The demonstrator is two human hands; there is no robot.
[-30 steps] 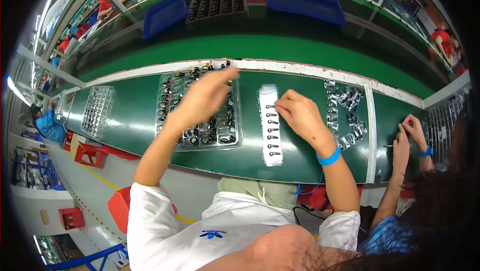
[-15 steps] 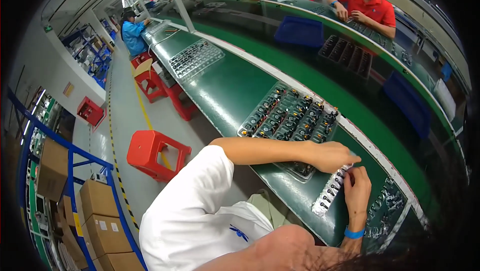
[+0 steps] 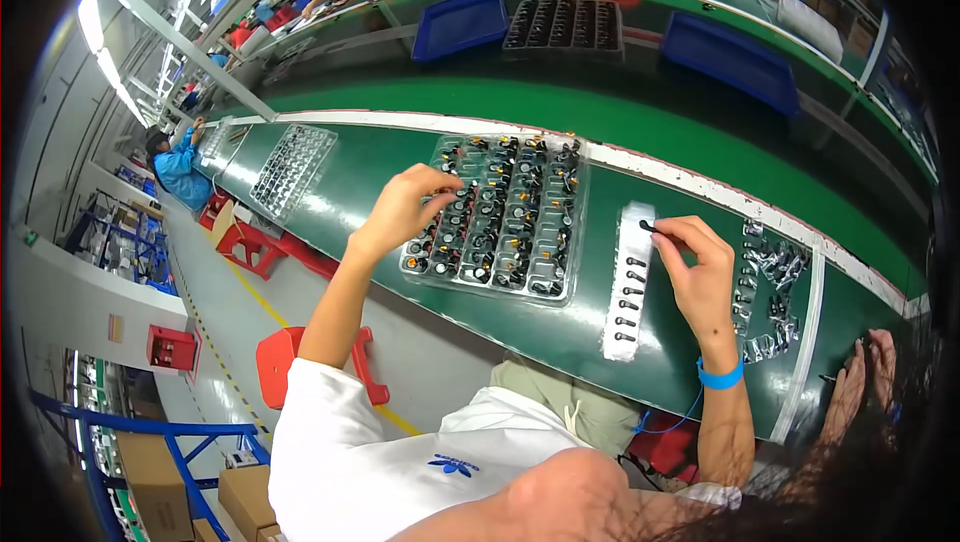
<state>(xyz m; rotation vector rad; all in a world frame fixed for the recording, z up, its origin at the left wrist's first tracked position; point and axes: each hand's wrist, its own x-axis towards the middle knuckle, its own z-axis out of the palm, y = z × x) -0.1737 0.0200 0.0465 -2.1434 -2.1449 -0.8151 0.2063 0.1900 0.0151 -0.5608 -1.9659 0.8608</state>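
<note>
My left hand (image 3: pixel 405 207) hovers over the left side of a clear plastic tray (image 3: pixel 574 282), thumb and forefinger slightly apart at its small parts. These are black and silver, with bits of orange, set in rows of pockets. My right hand (image 3: pixel 697 267) pinches a small black round-ended part (image 3: pixel 648 227) at the far end of a white strip (image 3: pixel 622 337). Several similar black parts (image 3: pixel 630 290) lie in a row along the strip's nearer half, while its farther half is bare white. The strip lies flat on the green bench, right of the tray.
Clear-wrapped black parts (image 3: pixel 775 267) lie beyond my right wrist. Another person's hands (image 3: pixel 860 382) work at the far right. A second clear tray (image 3: pixel 293 170) sits leftward. Across the dark green belt (image 3: pixel 400 92) are blue trays (image 3: pixel 730 60). A red stool (image 3: pixel 278 367) stands beside the bench.
My left hand has left the strip and moved left to the tray. My right hand stays at the strip's far end. The view has swung rightward, bringing another person's hands into sight.
</note>
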